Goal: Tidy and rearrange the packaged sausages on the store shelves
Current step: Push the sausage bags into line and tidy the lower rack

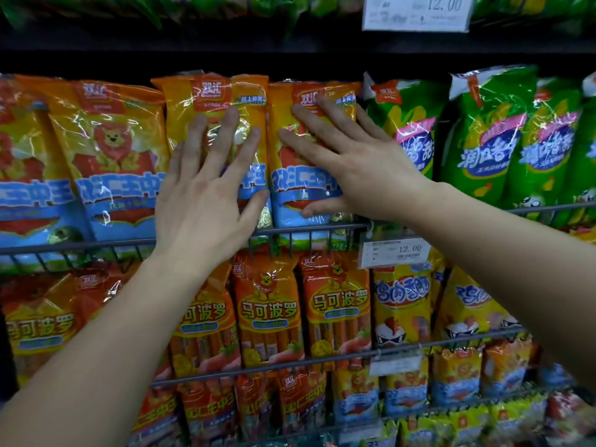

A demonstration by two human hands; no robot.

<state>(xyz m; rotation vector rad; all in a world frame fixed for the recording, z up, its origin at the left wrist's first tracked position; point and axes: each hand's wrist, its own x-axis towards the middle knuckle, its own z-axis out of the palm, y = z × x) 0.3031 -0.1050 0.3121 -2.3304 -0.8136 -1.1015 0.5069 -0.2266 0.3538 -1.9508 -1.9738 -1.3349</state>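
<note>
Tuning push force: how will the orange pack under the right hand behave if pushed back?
The orange pack has a glossy, crinkled film, so the flat right hand may slide on it. It likely flexes rather than moving as a board. It stands upright behind the wire rail, so it probably tips back, not out.

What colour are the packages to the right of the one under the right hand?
Mainly green packages, with blue and pink label areas; seen in the head view.
</note>
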